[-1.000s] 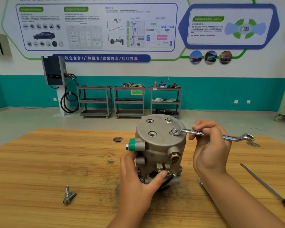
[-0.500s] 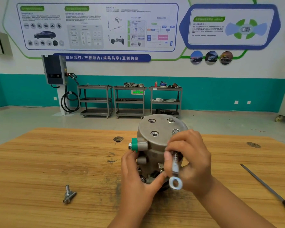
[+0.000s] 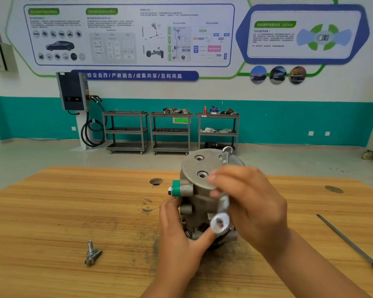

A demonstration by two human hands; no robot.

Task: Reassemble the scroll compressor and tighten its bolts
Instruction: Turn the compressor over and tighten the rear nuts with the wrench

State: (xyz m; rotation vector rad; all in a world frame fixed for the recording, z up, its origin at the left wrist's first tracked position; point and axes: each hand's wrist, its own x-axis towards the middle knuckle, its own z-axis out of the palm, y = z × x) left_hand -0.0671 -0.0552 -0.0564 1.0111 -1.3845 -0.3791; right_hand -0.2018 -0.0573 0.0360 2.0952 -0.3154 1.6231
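Scroll compressor (image 3: 199, 166) stands upright near the middle of the wooden bench (image 3: 73, 211), with a green cap (image 3: 176, 188) on its left port. The left hand (image 3: 181, 239) grips its lower body from the near side, thumb pressed against the front. The right hand (image 3: 252, 201) has its fingers curled round a wrench (image 3: 220, 224) (blurred), ring end toward the near edge, open end over the cover's far rim. Loose bolts (image 3: 92, 253) lie toward the near left corner, and a screwdriver (image 3: 349, 244) lies by the right edge. The wall banner (image 3: 134, 75) reads "校企合作/产教融合/成果共享/互利共赢".
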